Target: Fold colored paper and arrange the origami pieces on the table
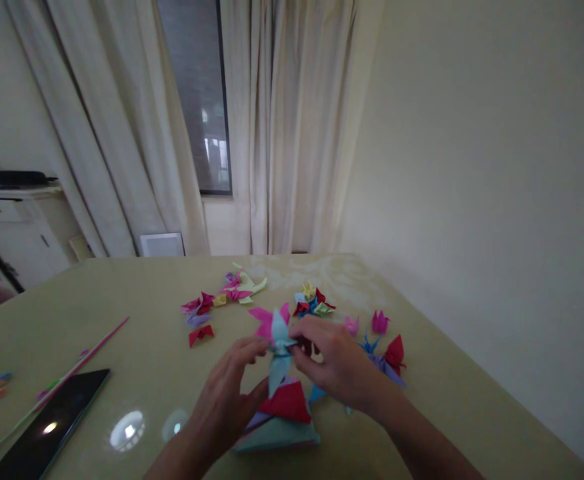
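A light blue folded-paper flower point(281, 343) with pointed petals is held up in front of me, between both hands. My right hand point(335, 357) pinches its right side with thumb and fingertips. My left hand point(232, 383) curves around the left side, fingertips and thumb at the petals. Just behind it shows a pink paper flower point(265, 320); whether the two touch I cannot tell. Below the hands lies a pile of folded paper, with a red piece point(289, 402) over a light blue piece point(282, 435).
Several colourful paper flowers point(235, 287) lie at the table's back left, more flowers point(313, 303) at back middle, and others point(385, 353) on the right. A black tablet point(55, 420) and a pink-and-green stick point(77, 367) lie left. A wall point(472, 200) borders the right.
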`<state>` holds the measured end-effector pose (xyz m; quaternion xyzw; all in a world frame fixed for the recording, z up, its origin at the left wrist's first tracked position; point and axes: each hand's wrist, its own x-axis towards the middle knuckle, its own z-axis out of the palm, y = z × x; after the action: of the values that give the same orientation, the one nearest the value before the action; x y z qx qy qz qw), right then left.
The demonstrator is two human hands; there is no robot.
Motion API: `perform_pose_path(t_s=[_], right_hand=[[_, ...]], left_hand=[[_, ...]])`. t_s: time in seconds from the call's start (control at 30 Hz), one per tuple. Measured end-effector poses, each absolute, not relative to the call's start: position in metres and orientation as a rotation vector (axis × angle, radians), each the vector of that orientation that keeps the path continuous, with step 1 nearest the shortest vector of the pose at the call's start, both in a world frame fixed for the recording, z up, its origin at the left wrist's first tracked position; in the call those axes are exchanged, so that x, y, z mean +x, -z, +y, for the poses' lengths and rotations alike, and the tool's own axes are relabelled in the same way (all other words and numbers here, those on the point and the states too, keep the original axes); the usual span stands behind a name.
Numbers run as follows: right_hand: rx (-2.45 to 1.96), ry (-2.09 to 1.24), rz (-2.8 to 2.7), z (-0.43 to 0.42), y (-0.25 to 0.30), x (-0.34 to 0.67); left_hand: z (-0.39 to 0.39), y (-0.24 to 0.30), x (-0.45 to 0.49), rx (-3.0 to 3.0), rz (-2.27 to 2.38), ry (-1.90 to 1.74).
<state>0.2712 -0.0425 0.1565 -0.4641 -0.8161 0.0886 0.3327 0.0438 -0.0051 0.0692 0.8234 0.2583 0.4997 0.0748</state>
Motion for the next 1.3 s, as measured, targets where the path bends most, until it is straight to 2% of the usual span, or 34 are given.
perform_pose_path(t_s=[0.17, 0.33, 0.4, 0.63, 1.0, 1.3], right_hand=[[-1.62, 0.079, -1.544, -0.073, -0.137, 0.372], [-2.066, 0.328, -1.033, -0.117, -0.078, 0.477], [-2.154, 0.297, -0.976, -0.131, -0.052, 0.498], [-1.992, -0.143, -0.941, -0.138, -0.002, 0.494], [-1.951, -0.178, -0.896, -0.14, 0.005, 0.491], [-1.984, -0.175, -0.92, -0.137, 0.01, 0.499]], left_hand=[[0.028, -0.062, 0.053, 2.395, 1.021, -1.078], [0.067, -0.048, 0.06, 2.467, 1.324, -0.442], [0.079, -0.046, 0.065, 2.456, 1.363, -0.289], [0.113, -0.046, 0.089, 2.477, 1.321, -0.228], [0.147, -0.036, 0.064, 2.433, 1.264, -0.293], [0.164, -0.024, 0.045, 2.438, 1.647, -0.423]])
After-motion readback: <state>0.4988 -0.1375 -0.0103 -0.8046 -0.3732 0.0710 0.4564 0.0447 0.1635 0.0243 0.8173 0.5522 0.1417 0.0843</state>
